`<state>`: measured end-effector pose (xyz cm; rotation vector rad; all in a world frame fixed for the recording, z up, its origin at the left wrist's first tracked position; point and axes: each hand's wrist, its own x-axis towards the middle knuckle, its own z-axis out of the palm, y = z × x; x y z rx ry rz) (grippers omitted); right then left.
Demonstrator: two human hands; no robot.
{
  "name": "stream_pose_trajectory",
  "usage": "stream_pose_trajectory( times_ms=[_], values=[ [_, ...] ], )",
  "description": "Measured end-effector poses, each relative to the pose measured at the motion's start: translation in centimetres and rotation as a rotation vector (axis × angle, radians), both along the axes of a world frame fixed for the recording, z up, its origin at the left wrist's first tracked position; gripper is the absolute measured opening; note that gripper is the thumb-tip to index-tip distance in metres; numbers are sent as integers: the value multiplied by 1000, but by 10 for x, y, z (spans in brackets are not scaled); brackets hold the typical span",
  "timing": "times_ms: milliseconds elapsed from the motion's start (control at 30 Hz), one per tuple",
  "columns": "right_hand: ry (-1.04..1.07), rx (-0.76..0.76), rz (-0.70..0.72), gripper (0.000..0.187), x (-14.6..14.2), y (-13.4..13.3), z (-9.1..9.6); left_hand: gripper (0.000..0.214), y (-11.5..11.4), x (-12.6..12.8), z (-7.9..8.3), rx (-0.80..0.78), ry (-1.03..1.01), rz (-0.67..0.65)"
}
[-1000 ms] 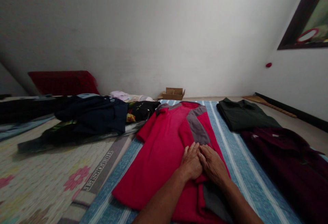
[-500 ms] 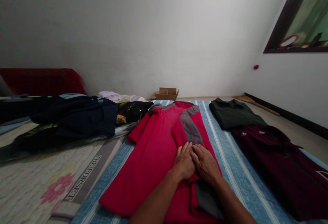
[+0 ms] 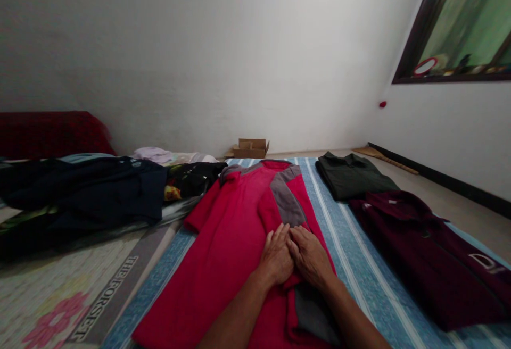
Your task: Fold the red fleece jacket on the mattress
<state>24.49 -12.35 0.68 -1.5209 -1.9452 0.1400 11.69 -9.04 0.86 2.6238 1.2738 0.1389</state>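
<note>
Dark clothes (image 3: 120,189) lie heaped at left on a flowered mat (image 3: 107,261); a cardboard box (image 3: 250,150) sits far off by the wall (image 3: 239,72); at right, a folded green shirt (image 3: 355,176) meets a folded maroon shirt (image 3: 435,264). The red shirt (image 3: 223,253) lies in the middle. The left hand (image 3: 277,256) and right hand (image 3: 311,256) rest together on it, palms down, fingers mostly extended. Its cloth looks soft and matte, gray-paneled, over a blue striped sheet (image 3: 364,269).
</note>
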Motion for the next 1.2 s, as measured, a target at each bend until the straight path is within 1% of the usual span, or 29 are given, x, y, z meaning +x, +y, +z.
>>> stream_pose_trajectory(
  times_ms=[167,333,467,533,667,733,800,867,967,1067,1133,1200],
  values=[
    [-5,-18,-17,28,-1,0,-2,56,2,0,-3,27,10,2],
    [14,-2,-20,26,-4,-3,2,54,4,0,-4,37,6,17],
    [49,15,-19,24,-4,-6,3,57,4,0,0,21,32,15],
    [99,39,-25,22,-3,-7,4,57,3,1,4,5,43,20],
    [224,158,-107,24,5,-6,2,59,1,3,13,-25,32,39],
    [284,212,-180,25,12,-4,1,63,0,5,16,-43,31,50],
    [345,221,-283,26,21,-1,-1,66,-1,6,19,-61,30,62],
    [389,176,-411,31,30,2,-5,68,-2,6,20,-73,26,67],
    [449,8,-552,40,44,5,-10,69,-2,7,21,-83,24,67],
    [548,-171,-574,43,54,5,-14,69,-1,7,19,-79,25,63],
    [598,-223,-566,44,57,5,-14,69,-1,7,18,-72,27,61],
    [602,-232,-565,44,59,5,-14,69,-1,7,17,-67,29,60]
  ],
)
